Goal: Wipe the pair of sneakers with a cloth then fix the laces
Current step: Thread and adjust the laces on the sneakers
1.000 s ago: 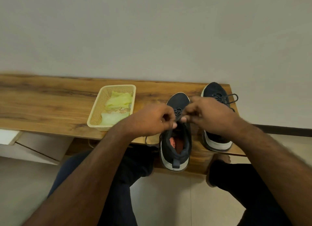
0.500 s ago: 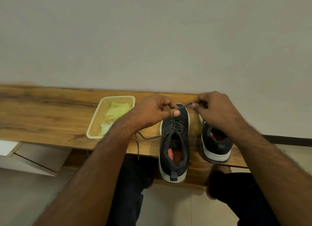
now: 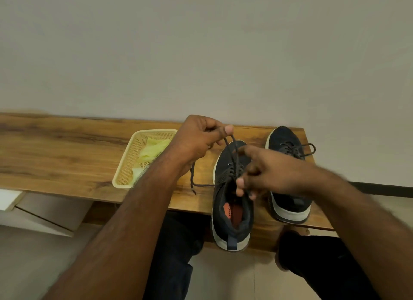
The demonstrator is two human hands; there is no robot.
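Sneakers: left hand (image 3: 196, 140) pinches a raised loop of the lace (image 3: 231, 152) between thumb and fingers above the toe of the near sneaker (image 3: 230, 210); right hand (image 3: 266, 172) has its forefinger out across that loop with the lower fingers curled by the eyelets, though blur hides whether they grip a strand; one loose lace end trails left onto the wooden bench (image 3: 67, 156). Wiping looks done, judging by the yellow cloth (image 3: 152, 149) lying in the mesh basket (image 3: 125, 179) left of the shoes; far sneaker (image 3: 288, 176) already shows a bow, so what's left is finishing this knot.
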